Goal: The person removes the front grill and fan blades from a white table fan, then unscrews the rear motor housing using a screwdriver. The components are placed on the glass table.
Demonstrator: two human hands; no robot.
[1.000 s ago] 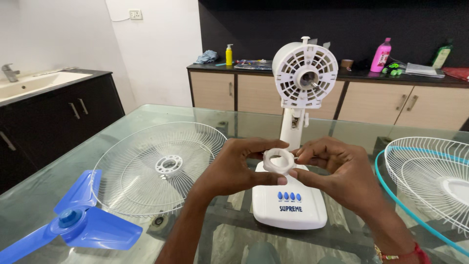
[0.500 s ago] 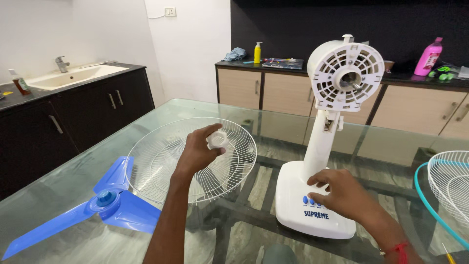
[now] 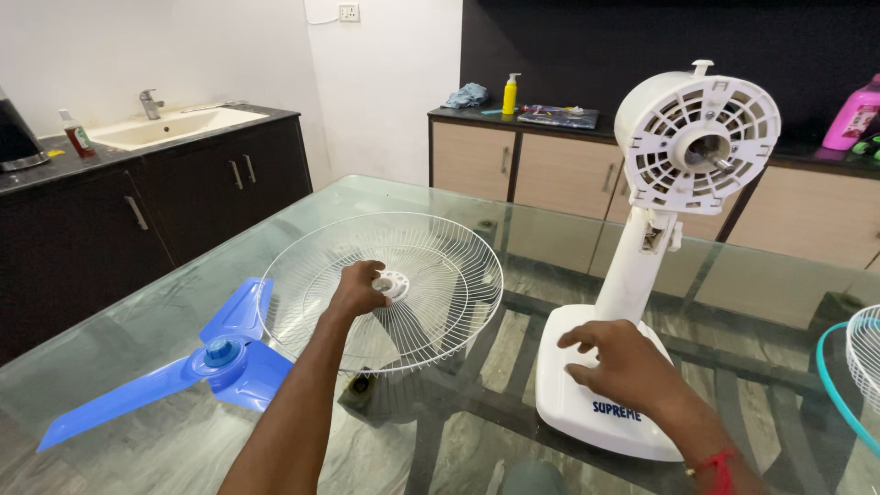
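My left hand (image 3: pixel 356 290) reaches into a round white wire fan guard (image 3: pixel 449 261) lying on the glass table (image 3: pixel 137 307). Its fingers are curled on a small white plastic nut (image 3: pixel 394 285) right at the guard's centre hub. My right hand (image 3: pixel 616 367) lies flat with fingers spread on the white base (image 3: pixel 587 417) of an upright fan stand. The stand's bare white motor head (image 3: pixel 698 142) with its shaft faces me. A blue three-blade fan propeller (image 3: pixel 220 356) lies just left of the guard.
A second wire guard with a teal rim (image 3: pixel 848 367) pokes in at the right edge. A dark counter with a sink (image 3: pixel 174 124) runs along the left. The back cabinet (image 3: pixel 550 165) carries a yellow bottle (image 3: pixel 510 93), a pink bottle (image 3: pixel 857 115) and a cloth.
Both hands held the white nut in front of the fan. My left hand then carried it left and down to the guard's hub, while my right hand dropped onto the fan base.
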